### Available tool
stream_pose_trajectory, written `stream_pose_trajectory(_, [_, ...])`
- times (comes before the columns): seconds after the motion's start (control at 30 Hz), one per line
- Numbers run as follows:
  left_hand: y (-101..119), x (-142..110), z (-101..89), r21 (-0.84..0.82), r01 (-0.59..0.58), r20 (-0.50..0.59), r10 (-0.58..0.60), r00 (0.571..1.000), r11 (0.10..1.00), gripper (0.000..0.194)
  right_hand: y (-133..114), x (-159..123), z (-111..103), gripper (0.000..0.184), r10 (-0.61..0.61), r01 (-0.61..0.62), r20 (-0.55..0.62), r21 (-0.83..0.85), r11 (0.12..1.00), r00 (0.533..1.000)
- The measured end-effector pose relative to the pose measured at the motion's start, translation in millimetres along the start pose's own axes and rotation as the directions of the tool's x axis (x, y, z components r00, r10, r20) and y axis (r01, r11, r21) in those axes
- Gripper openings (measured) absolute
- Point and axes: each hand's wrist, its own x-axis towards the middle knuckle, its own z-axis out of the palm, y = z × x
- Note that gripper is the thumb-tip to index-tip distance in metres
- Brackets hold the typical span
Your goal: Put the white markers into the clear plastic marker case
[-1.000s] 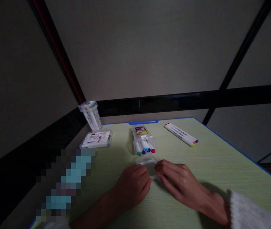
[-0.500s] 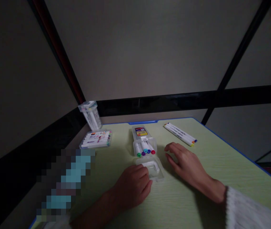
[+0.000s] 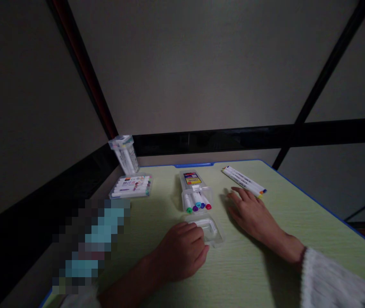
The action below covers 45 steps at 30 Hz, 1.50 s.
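Note:
My left hand (image 3: 184, 252) is closed, knuckles up, with its curled fingers at the left edge of a clear plastic lid (image 3: 216, 237); the exact grip is hidden beneath the fingers. My right hand (image 3: 254, 216) holds nothing, its fingers apart and palm down, just in front of a row of white markers (image 3: 241, 179) with orange, blue and yellow ends. Beyond the lid lies a clear marker case (image 3: 185, 182) with a yellow label. Its near end stands open toward me, showing several markers (image 3: 198, 203) with green, purple, light blue, blue and red ends.
A flat pack of markers (image 3: 131, 187) lies at the left of the light green table (image 3: 166, 188). Behind it stands a clear lidded jar of markers (image 3: 126, 156). A pixelated patch (image 3: 102, 233) covers the left side. Panelled walls (image 3: 201, 77) rise behind the table.
My right hand has let go of the clear lid and moved right and forward toward the loose markers, its fingers spreading. My left hand stays at the lid.

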Motion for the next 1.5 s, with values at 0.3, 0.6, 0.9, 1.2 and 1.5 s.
stream_pose_trajectory(0.3, [-1.0, 0.8, 0.2, -0.015, -0.003, -0.016, 0.003, 1.0, 1.0, 0.031, 1.1, -3.2, 5.6, 0.037, 0.055, -0.045, 0.095, -0.106, 0.993, 0.994])
stream_pose_trajectory(0.6, [-0.9, -0.4, 0.9, 0.003, -0.012, -0.023, 0.012, 1.0, 1.0, 0.03, 8.4, -2.8, 11.1, 0.041, 0.067, -0.058, 0.074, -0.121, 0.991, 0.995])
stream_pose_trajectory(0.9, [-0.8, -1.0, 1.5, 0.045, -0.036, -0.022, 0.037, 0.999, 0.998, 0.027, 16.0, -1.8, 16.2, 0.041, 0.076, -0.069, 0.058, -0.117, 0.991, 0.995])
stream_pose_trajectory(1.2, [-1.4, -0.8, 1.9, 0.027, -0.035, -0.054, 0.037, 0.998, 0.999, 0.028, 17.3, -0.6, 15.3, 0.041, 0.122, -0.113, 0.048, -0.159, 0.981, 0.991])
stream_pose_trajectory(1.5, [-0.8, 0.0, 0.2, 0.021, -0.034, -0.047, 0.035, 0.998, 0.999, 0.028, 15.7, -0.6, 10.2, 0.038, 0.132, -0.118, 0.076, -0.165, 0.979, 0.988])
